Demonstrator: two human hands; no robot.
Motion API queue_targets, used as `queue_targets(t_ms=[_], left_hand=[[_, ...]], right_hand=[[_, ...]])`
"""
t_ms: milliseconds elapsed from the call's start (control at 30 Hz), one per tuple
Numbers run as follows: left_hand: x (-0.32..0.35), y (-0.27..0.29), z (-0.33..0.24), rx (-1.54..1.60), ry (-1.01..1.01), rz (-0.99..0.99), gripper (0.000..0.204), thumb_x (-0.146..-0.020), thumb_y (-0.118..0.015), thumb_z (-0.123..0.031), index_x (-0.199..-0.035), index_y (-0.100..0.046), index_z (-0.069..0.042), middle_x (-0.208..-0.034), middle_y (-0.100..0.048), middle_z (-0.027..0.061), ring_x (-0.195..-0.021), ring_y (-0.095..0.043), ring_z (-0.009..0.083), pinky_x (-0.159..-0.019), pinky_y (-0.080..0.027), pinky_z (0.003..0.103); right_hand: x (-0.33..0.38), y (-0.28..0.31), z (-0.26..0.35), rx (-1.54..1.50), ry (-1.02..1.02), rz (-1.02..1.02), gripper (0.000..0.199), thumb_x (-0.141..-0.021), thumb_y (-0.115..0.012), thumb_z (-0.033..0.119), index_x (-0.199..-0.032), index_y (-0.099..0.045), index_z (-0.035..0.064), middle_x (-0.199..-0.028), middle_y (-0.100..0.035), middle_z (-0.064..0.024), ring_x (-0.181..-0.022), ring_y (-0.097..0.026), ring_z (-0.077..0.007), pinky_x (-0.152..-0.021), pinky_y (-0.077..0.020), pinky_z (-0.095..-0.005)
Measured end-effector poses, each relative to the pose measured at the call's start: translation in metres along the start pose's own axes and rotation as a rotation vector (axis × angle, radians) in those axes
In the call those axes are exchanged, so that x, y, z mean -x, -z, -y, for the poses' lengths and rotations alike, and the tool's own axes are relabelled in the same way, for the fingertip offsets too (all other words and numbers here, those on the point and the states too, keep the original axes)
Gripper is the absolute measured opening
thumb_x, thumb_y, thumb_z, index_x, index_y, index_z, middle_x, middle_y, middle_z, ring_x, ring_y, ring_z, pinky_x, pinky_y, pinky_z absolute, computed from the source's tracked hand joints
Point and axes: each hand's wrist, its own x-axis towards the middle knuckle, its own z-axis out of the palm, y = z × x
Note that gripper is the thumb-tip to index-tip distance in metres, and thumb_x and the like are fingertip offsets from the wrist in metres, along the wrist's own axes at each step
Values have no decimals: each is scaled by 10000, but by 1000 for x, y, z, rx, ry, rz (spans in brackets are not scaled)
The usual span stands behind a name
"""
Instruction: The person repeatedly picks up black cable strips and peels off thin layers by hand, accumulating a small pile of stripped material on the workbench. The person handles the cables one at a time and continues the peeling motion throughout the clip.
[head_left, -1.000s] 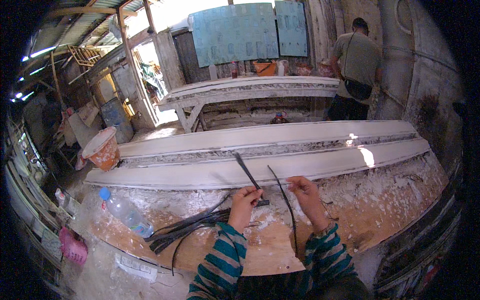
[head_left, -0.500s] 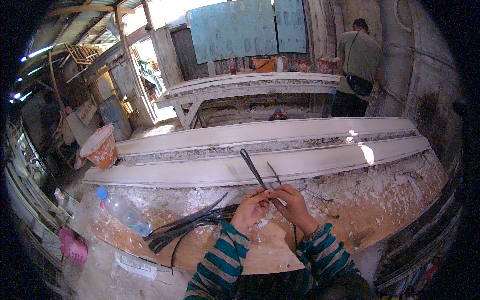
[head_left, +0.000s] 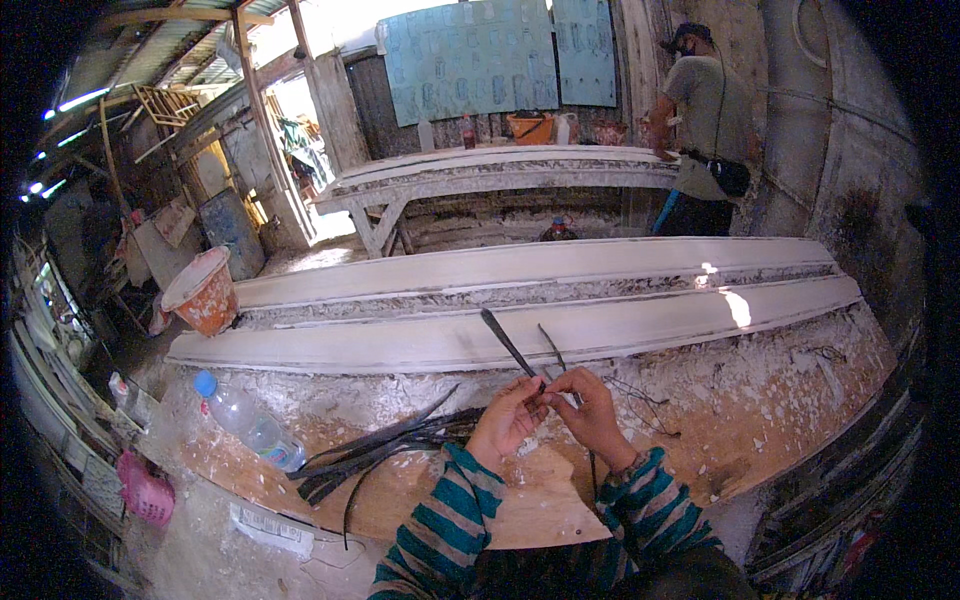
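Observation:
A folded black strip, like rubber or plastic, stands up slantwise from between my hands. My left hand pinches it near its lower end. Right beside it, my right hand has its fingers closed at the same spot; a thin black length rises past its fingers and another part hangs below it. How the strip is wound or tied there is hidden by my fingertips. To the left of my left hand, a bundle of loose black strips lies on the wooden board.
Beyond my hands lie two long white plaster-like lengths. A clear bottle with a blue cap lies at the left, near an orange bucket. Thin black cord sits to the right. A person stands at the far bench.
The strip's open loop at the top now looks narrow and closed. My hands have shifted only slightly. The person at the back has turned toward the far bench and reaches onto it.

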Motion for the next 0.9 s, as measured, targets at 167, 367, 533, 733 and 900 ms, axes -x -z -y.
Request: queue_targets(t_ms=[167,367,533,733,900], left_hand=[[2,-4,-1,-103,-93,-65,61,-792,-615,-88,-831,-576,-63,-779,-604,41,-749,-582,139,-650,-477,247],[8,-20,5,-202,-128,-36,55,-788,-615,-80,-819,-593,-41,-811,-615,56,-762,-582,142,-651,-468,245],[4,-11,4,-159,-139,-59,67,-805,-598,-109,-833,-595,-48,-841,-622,73,-782,-591,160,-669,-476,259],[2,1,0,-233,-197,-79,61,-806,-598,-109,-779,-571,-62,-843,-623,82,-790,-595,169,-673,-480,270],[5,-9,1,-306,-205,-123,97,-789,-625,-103,-767,-535,-71,-817,-593,37,-730,-552,116,-658,-448,245]], right_hand=[[8,-16,-14,-561,-406,-107,85,-785,-605,80,-849,-560,48,-755,-576,-49,-706,-558,-150,-651,-452,-269],[7,-11,-14,-948,-617,-200,110,-812,-580,103,-896,-525,58,-735,-570,-35,-687,-553,-107,-643,-465,-250],[0,-5,-6,-868,-673,-87,181,-794,-598,90,-961,-585,22,-811,-609,-44,-727,-582,-127,-679,-480,-253],[1,-1,-2,-498,-520,21,191,-776,-629,94,-948,-637,11,-841,-650,-78,-756,-590,-119,-695,-472,-244],[2,-2,-12,-350,-479,43,142,-799,-608,118,-883,-636,8,-782,-641,-66,-737,-585,-117,-659,-467,-245]])
